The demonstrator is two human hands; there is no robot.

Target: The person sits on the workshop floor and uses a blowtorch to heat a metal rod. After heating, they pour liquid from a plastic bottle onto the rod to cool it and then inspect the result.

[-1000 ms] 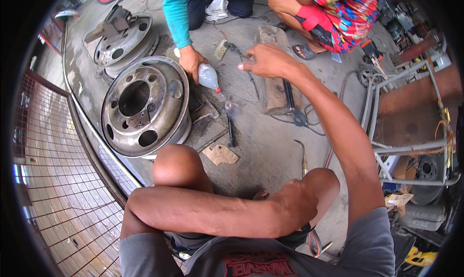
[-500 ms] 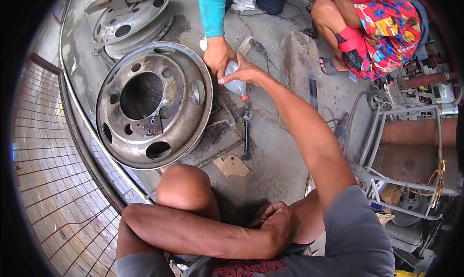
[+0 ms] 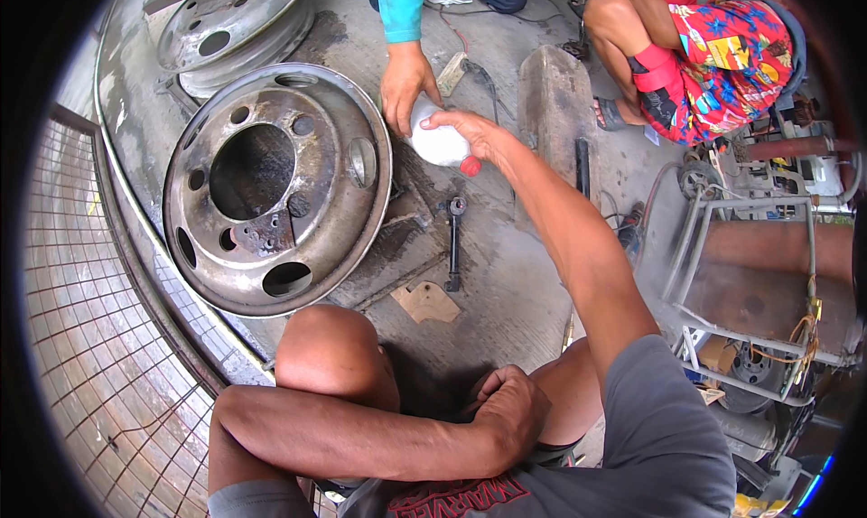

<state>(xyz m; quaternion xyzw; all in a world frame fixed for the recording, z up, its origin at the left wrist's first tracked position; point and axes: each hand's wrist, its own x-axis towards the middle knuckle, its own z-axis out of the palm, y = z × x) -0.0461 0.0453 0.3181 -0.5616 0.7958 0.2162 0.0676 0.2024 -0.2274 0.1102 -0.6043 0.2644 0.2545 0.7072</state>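
Head view: our right hand grips the near part of a pale bottle with a red cap, while a co-worker's hand touches its far end. The bottle is just right of the big wheel. Our left hand is loosely curled near our right knee; we cannot tell whether it holds anything. A black tool lies near a piece of cardboard
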